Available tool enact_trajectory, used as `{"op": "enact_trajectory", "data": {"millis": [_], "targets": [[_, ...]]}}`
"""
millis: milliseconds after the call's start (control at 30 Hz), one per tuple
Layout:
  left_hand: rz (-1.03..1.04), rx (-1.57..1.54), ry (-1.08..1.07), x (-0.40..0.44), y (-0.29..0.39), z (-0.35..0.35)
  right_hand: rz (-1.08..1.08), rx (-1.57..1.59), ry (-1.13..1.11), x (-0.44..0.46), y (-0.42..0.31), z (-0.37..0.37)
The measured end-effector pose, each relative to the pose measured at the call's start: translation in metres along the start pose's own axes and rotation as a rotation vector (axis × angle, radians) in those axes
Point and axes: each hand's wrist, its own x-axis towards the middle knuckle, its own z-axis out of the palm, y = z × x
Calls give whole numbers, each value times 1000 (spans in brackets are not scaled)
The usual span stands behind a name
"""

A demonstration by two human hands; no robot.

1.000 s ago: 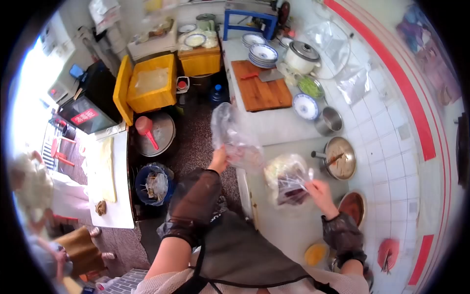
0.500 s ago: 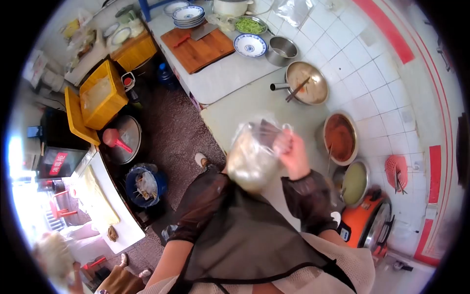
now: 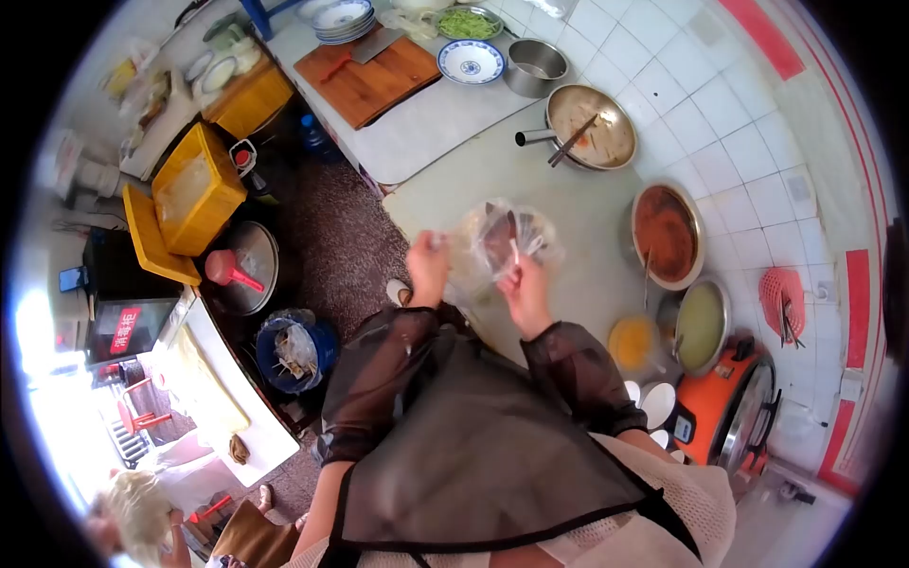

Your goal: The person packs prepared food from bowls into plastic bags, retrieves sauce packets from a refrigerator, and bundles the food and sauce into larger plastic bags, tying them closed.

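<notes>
A clear plastic bag (image 3: 544,235) with something dark inside is in front of me, above the pale worktop. My right hand (image 3: 526,295) is closed on the bag, its fingers pinching a white twisted part at the near side. My left hand (image 3: 428,270) is at the bag's left edge with its fingertips pressed together. Whatever is between those fingertips is too small to make out. Dark sheer sleeves cover both forearms.
Along the tiled wall stand a pan (image 3: 597,142) with chopsticks, a pot of red sauce (image 3: 666,232), a bowl of pale green liquid (image 3: 703,327) and an orange cooker (image 3: 705,417). A cleaver (image 3: 377,44) lies on the cutting board (image 3: 365,80). A blue bin (image 3: 320,364) stands at left.
My left hand has come up into view beside the bag. The bulging bag in my right hand now looks smaller, and my right hand has moved left. The view has shifted slightly.
</notes>
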Motion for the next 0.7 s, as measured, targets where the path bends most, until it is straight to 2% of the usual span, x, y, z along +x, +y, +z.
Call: {"op": "enact_trajectory", "data": {"millis": [33,67,100,167,200,233,267,300,367,400,433,467,533,600,633,667,700], "targets": [[120,188,-80,-9,5,17,0,3,5,-7,1,-6],[247,376,-161,-15,15,35,-32,-162,-29,-10,1,-11],[343,321,-164,-33,28,44,-64,-323,-59,-12,0,-16],[305,282,-374,-58,67,47,-18,-425,-26,-7,7,-34],[294,285,-389,-64,72,48,-181,-569,-39,-3,20,-44],[470,369,-463,-62,77,49,-351,-716,-63,4,26,-54],[655,453,-532,-56,80,50,-355,-711,-61,7,20,-53],[655,458,-538,-50,78,50,-321,-775,-82,3,11,-47],[807,633,-845,-36,76,49,-289,-825,-106,-6,-7,-36],[593,506,-910,-36,81,56,-497,-1041,-195,-14,-19,-31],[597,516,-919,-36,80,63,-709,-1257,-281,-20,-33,-28],[459,498,-910,-34,76,69,-712,-1243,-266,-23,-52,-25],[325,477,-905,-27,67,78,-626,-1341,-278,-9,-102,-27],[637,419,-653,-28,57,72,-458,-1332,45,56,-136,-34],[635,417,-660,-30,60,69,-518,-1426,-84,124,-114,-74],[539,365,-649,-31,66,64,-587,-1506,-215,191,-91,-114],[452,316,-627,-26,71,62,-413,-1363,-295,200,-86,-112]]}}
